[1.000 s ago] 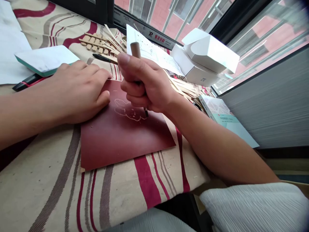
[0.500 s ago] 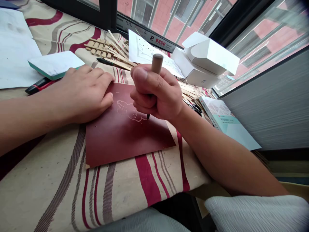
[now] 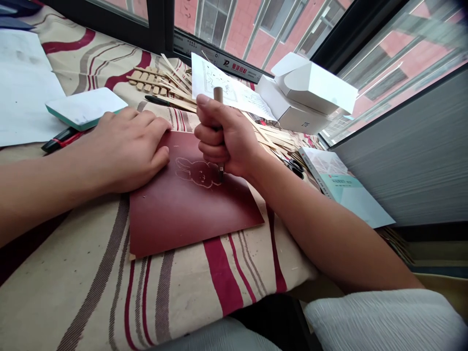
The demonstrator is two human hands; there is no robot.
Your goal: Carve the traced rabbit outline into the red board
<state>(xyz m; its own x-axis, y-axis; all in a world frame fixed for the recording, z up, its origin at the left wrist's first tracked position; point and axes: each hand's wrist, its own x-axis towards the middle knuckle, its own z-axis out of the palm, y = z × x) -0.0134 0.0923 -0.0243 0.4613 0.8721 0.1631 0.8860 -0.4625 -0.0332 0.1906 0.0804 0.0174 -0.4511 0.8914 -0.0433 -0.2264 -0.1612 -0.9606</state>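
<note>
**Tool tip on the board, left hand flat beside it**

The right hand (image 3: 226, 139) is closed in a fist around a tool (image 3: 218, 94); the thumb lies up along the handle, whose rounded wooden end sticks out above the fist; the short metal tip comes out below the little finger and touches a dark red board (image 3: 190, 214). The tool stands nearly upright. The tip meets the right edge of a pale rabbit (image 3: 197, 171) outline cut into the board's upper half.

The left hand (image 3: 124, 146) grips nothing; it lies palm down, fingers together and stretched out, on the board's upper left corner, with the thumb just beside the rabbit's ears. The two hands are near each other but apart.

The board lies flat on a cream cloth (image 3: 73, 282) with red and brown stripes; its near left corner shows a chipped pale edge.

Behind the left hand sit a white block (image 3: 86, 107) with a green edge and a black and red marker (image 3: 62, 139); further back lies a heap of wooden sticks (image 3: 157, 80). A printed sheet (image 3: 234, 92) lies behind the right hand; two white boxes (image 3: 310, 92) are stacked to its right, by the window (image 3: 256, 29). A book (image 3: 343, 187) and black scissors (image 3: 294, 165) lie beyond the right forearm.
</note>
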